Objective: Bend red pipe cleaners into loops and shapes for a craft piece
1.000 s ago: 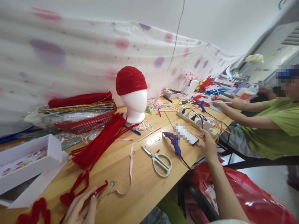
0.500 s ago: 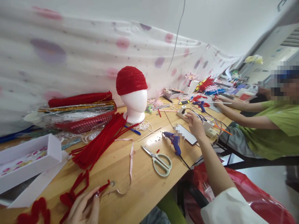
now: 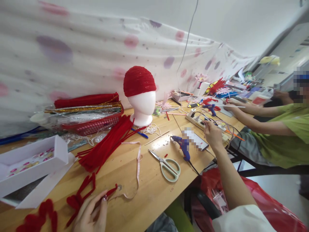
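Note:
My left hand (image 3: 93, 212), at the bottom of the head view, pinches a short red pipe cleaner (image 3: 112, 190) whose tip curls up. Bent red pipe cleaners (image 3: 76, 201) lie beside that hand on its left. My right hand (image 3: 213, 134) is raised near the white power strip (image 3: 193, 116), its fingers pressed together; whatever they hold, if anything, I cannot make out. Below it lie a phone (image 3: 202, 143) with a lit screen and a blue glue gun (image 3: 185, 151). Scissors (image 3: 170, 169) with pale green handles rest on the table, blades apart.
A white foam head (image 3: 142, 104) wears a red wrapped cap (image 3: 138, 80). Left of it are a red pipe cleaner bundle (image 3: 106, 146), a red basket (image 3: 96, 125) and a white box (image 3: 60, 153). A pink measuring tape (image 3: 138, 164) curls mid-table. A co-worker (image 3: 275, 129) sits at right.
My right hand has shifted slightly right and down along the power strip, its fingers drawn closer together. The view has turned slightly; my left hand still holds the red pipe cleaner.

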Demonstrator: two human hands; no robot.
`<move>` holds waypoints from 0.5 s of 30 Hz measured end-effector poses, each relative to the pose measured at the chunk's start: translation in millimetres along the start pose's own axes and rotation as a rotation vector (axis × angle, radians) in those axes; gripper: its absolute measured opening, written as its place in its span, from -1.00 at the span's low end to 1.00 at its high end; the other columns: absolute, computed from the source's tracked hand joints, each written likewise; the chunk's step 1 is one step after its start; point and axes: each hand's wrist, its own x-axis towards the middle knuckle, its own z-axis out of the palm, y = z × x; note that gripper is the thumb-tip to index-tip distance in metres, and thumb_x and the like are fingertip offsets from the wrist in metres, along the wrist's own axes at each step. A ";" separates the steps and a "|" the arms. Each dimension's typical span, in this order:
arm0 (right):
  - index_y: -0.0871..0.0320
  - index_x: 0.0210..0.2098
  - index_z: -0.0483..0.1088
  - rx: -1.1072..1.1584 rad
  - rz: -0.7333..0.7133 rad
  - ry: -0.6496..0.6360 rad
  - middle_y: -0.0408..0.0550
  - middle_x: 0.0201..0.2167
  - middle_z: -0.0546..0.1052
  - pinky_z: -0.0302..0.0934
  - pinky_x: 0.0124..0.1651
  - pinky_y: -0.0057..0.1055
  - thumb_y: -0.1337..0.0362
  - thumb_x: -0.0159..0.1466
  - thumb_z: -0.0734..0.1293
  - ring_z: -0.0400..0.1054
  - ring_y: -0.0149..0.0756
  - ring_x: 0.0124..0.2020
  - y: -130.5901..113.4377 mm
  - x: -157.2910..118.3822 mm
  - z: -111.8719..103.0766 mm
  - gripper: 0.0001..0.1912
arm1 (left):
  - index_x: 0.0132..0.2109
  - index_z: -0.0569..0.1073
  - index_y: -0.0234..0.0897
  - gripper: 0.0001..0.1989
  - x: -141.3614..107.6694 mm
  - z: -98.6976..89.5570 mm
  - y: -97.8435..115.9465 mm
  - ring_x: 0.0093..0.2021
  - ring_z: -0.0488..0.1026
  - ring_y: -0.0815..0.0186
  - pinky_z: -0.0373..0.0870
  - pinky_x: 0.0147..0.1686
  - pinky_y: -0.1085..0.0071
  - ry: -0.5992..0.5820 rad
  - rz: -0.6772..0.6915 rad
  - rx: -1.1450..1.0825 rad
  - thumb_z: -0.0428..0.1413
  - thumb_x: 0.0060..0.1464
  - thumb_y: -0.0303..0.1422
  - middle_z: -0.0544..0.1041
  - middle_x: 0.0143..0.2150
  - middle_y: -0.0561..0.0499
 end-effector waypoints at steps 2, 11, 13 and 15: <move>0.16 -0.12 0.46 -0.013 -0.001 0.004 0.03 -0.48 0.54 0.21 -0.29 -0.23 0.07 0.37 0.09 0.41 -0.11 -0.47 -0.4 0.4 1.8 -0.58 | -0.31 0.60 -0.21 -0.75 0.4 -0.4 -1.5 -0.37 0.60 0.20 0.62 -0.37 0.42 -0.007 0.002 -0.001 0.23 -0.08 -0.15 0.61 -0.27 -0.07; 0.12 -0.33 0.45 -0.061 0.011 -0.010 -0.04 -0.60 0.45 0.16 -0.35 -0.29 -0.09 0.38 0.01 0.35 -0.13 -0.49 11.1 -4.5 1.5 -0.45 | -0.28 0.61 -0.22 -0.76 -0.4 -1.1 -10.9 -0.34 0.61 0.21 0.62 -0.37 0.44 -0.032 0.023 0.000 0.22 -0.07 -0.18 0.61 -0.25 -0.08; 0.12 -0.30 0.45 -0.070 0.011 -0.005 -0.02 -0.58 0.46 0.16 -0.35 -0.28 -0.05 0.39 -0.01 0.35 -0.13 -0.49 12.7 -3.7 1.3 -0.46 | -0.29 0.61 -0.21 -0.77 -0.9 -0.8 -8.1 -0.35 0.61 0.21 0.62 -0.37 0.43 -0.031 0.030 0.016 0.21 -0.06 -0.18 0.61 -0.25 -0.07; 0.13 -0.28 0.44 -0.078 0.008 0.001 0.01 -0.54 0.47 0.17 -0.34 -0.26 -0.01 0.40 -0.02 0.36 -0.11 -0.48 13.3 -3.2 1.0 -0.48 | -0.28 0.61 -0.21 -0.77 -1.1 -0.4 -4.8 -0.36 0.61 0.21 0.62 -0.36 0.42 -0.031 0.030 0.032 0.21 -0.05 -0.19 0.61 -0.25 -0.07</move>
